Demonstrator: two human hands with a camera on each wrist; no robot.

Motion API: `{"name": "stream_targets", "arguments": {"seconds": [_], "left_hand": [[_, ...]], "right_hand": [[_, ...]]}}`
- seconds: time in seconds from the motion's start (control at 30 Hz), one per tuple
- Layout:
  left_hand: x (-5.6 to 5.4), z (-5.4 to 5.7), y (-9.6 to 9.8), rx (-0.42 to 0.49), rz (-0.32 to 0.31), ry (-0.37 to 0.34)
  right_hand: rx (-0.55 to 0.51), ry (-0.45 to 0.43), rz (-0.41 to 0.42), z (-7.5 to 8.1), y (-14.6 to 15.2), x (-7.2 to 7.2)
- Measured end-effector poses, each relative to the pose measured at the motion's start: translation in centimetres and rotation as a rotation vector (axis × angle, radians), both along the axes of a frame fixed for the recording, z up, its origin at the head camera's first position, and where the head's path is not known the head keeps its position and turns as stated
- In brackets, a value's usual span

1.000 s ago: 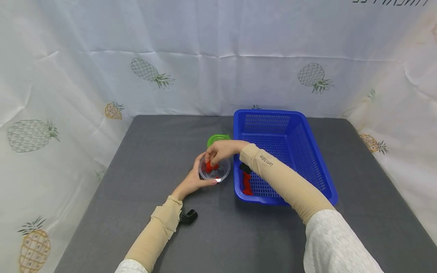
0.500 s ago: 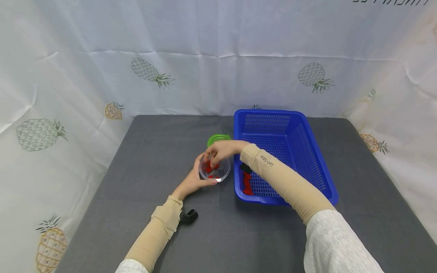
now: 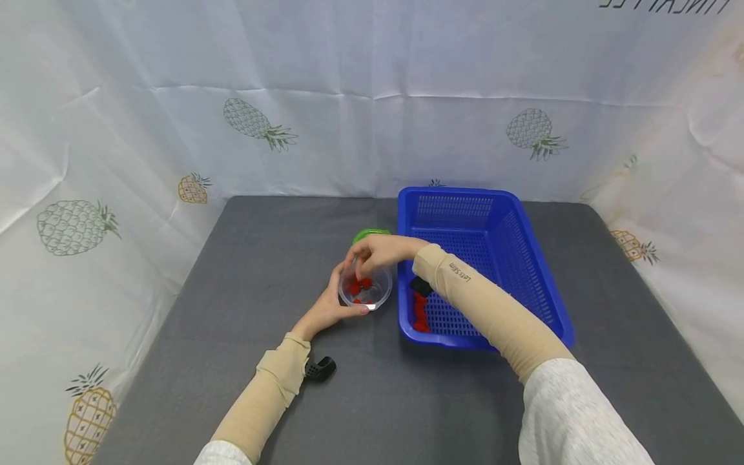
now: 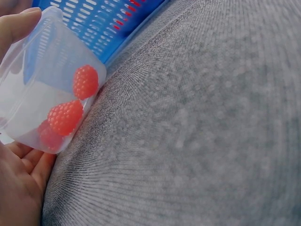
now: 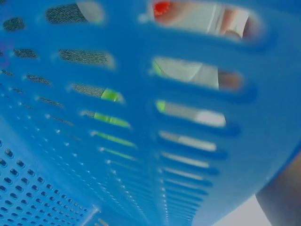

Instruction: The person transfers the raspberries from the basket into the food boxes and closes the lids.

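In the head view my left hand holds a clear round plastic tub. The left wrist view shows the tub tilted, with my thumb at its rim and fingers under its base. Several raspberries lie inside. From the right, my right hand reaches over the tub with bent fingers, its tips just above raspberries; no raspberry shows plainly between them. More raspberries lie along the left side of the blue basket. The basket's slotted wall hides most of the right wrist view.
Behind the tub lies a green lid, partly covered by my right hand. The blue basket stands directly to the right, under my right forearm. A dark grey cloth covers the table. White pineapple-print sheets enclose the back and sides.
My right hand has risen slightly from the raspberries and shifted a little away. The raspberries in the tub have changed position, with more of them visible. My left hand keeps its place on the tub.
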State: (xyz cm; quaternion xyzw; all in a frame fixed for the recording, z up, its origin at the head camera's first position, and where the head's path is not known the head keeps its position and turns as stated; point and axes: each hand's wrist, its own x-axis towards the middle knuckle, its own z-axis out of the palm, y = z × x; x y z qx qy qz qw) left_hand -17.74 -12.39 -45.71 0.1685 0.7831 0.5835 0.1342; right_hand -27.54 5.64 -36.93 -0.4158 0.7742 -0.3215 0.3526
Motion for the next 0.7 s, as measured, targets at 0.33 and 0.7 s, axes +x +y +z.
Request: {"name": "stream_targets", "arguments": {"seconds": [0.33,0.7], "left_hand": [[0.1,0.1,0.1,-0.041,0.013,-0.037],[-0.1,-0.1,0.1,-0.020,0.014,0.004]], "right_hand": [[-0.141,-0.101,-0.090,1.1,1.3,0.4],[-0.347,-0.127,-0.268,2.2,4.8,0.4]]}}
